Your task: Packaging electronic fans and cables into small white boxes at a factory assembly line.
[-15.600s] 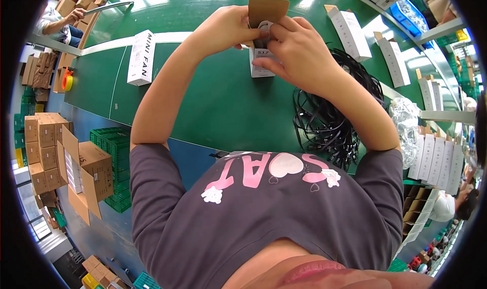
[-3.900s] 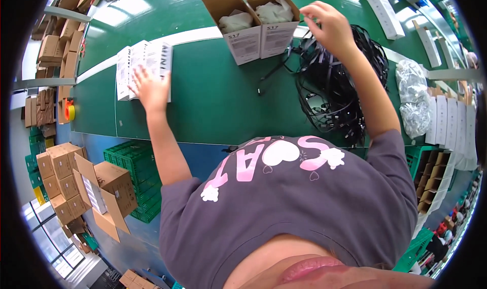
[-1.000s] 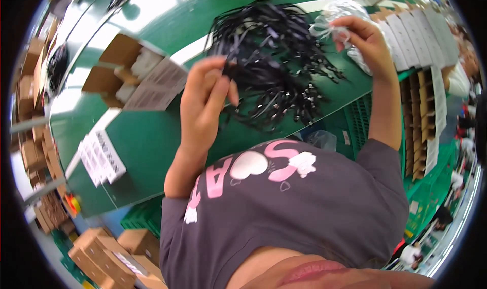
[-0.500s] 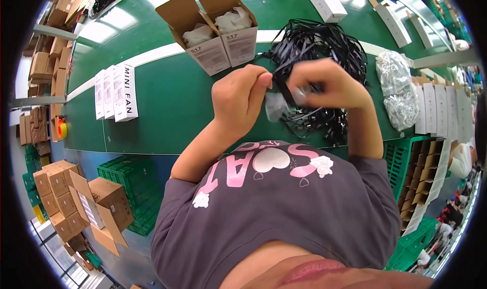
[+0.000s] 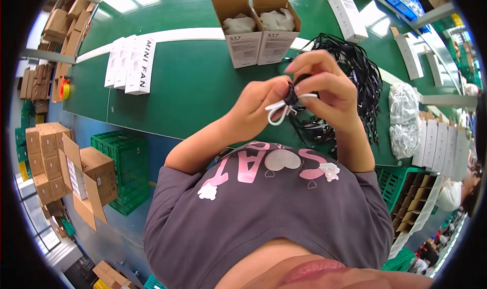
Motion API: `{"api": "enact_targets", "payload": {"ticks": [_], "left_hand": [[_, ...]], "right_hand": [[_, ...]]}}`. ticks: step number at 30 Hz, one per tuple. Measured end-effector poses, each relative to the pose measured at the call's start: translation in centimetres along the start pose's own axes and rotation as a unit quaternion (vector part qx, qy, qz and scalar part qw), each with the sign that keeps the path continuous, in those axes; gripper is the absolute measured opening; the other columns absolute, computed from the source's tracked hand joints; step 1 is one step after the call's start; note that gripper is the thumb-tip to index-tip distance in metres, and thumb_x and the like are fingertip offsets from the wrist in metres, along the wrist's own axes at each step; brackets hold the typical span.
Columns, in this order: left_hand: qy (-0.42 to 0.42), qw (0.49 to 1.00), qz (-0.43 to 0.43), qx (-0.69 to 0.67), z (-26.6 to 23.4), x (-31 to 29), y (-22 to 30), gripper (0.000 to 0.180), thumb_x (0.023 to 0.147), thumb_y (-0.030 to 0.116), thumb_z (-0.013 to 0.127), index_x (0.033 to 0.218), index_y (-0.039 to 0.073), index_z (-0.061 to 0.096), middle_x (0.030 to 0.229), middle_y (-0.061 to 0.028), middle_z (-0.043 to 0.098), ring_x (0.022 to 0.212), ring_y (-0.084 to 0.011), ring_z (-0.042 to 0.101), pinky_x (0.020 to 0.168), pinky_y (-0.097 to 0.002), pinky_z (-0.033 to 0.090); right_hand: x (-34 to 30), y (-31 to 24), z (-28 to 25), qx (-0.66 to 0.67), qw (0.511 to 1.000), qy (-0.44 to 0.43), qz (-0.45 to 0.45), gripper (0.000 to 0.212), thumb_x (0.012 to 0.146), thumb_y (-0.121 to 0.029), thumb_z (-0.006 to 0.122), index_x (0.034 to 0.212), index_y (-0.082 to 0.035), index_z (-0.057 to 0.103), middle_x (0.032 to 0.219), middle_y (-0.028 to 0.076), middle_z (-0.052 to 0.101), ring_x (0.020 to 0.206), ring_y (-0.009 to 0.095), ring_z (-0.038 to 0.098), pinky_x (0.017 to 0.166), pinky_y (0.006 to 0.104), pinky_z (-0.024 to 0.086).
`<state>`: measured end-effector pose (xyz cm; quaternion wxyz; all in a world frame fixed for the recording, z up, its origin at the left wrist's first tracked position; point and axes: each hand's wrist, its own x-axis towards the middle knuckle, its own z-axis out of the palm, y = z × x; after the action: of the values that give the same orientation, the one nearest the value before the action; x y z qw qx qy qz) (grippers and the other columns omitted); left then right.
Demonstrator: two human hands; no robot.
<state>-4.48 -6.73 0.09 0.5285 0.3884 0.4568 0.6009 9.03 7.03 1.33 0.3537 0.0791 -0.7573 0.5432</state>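
Note:
Between my two hands, just above the table's near edge, is a black strap (image 5: 291, 97) bunched together with a looped white cord (image 5: 276, 117). My left hand (image 5: 258, 105) pinches the bunch from the left, thumb on top. From the right, my right hand (image 5: 328, 90) grips it with thumb and fingers bent around the strap; a short white end pokes out by its fingertips. Behind and under the right hand lies a heap of black straps (image 5: 369, 83), partly hidden by that hand.
Two open cartons (image 5: 244, 55) with white-wrapped contents stand beyond my hands. White boxes (image 5: 137, 78) lie at the left. Clear plastic bags (image 5: 404, 119) and upright white boxes (image 5: 440, 142) are at the right. Green crates (image 5: 119, 170) stand below the table, beside brown cartons (image 5: 45, 159).
A clear plastic piece between my hands no longer shows; the bunched black strap and white cord do. My right hand has slowed from a blur, and the view has shifted.

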Motion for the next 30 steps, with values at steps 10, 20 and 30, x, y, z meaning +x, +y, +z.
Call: {"api": "enact_targets", "payload": {"ticks": [10, 20, 30], "left_hand": [[0.252, 0.865, 0.140, 0.411, -10.7, 7.5, 6.8, 0.057, 0.091, 0.019, 0.069, 0.137, -0.001, 0.042, 0.119, -0.0115, 0.058, 0.088, -0.0129, 0.056, 0.084, -0.0264, 0.044], [0.063, 0.905, -0.042, 0.419, -12.3, 9.7, 8.5, 0.027, 0.087, 0.024, 0.071, 0.082, -0.002, 0.067, 0.069, -0.0087, 0.067, 0.056, -0.0140, 0.059, 0.051, -0.0232, 0.046], [0.030, 0.870, -0.077, 0.487, -11.3, 8.9, 9.2, 0.023, 0.084, 0.024, 0.073, 0.089, 0.002, 0.067, 0.072, -0.0082, 0.068, 0.059, -0.0136, 0.059, 0.056, -0.0263, 0.051]], "right_hand": [[8.4, 1.7, -0.5, 0.089, 0.987, 0.063, 0.115, 0.014, 0.088, 0.004, 0.058, 0.101, -0.001, 0.062, 0.110, 0.013, 0.066, 0.099, 0.021, 0.063, 0.088, 0.0293, 0.049], [9.1, 5.1, 2.6, 0.018, 0.988, 0.136, 0.075, 0.012, 0.086, 0.001, 0.063, 0.097, -0.001, 0.065, 0.096, 0.005, 0.069, 0.091, 0.018, 0.063, 0.086, 0.0266, 0.049], [10.3, 4.8, -0.9, -0.490, 0.809, -0.322, -0.037, 0.029, 0.076, -0.004, 0.071, 0.105, -0.003, 0.065, 0.106, 0.006, 0.067, 0.087, 0.024, 0.062, 0.092, 0.0358, 0.049]]}}
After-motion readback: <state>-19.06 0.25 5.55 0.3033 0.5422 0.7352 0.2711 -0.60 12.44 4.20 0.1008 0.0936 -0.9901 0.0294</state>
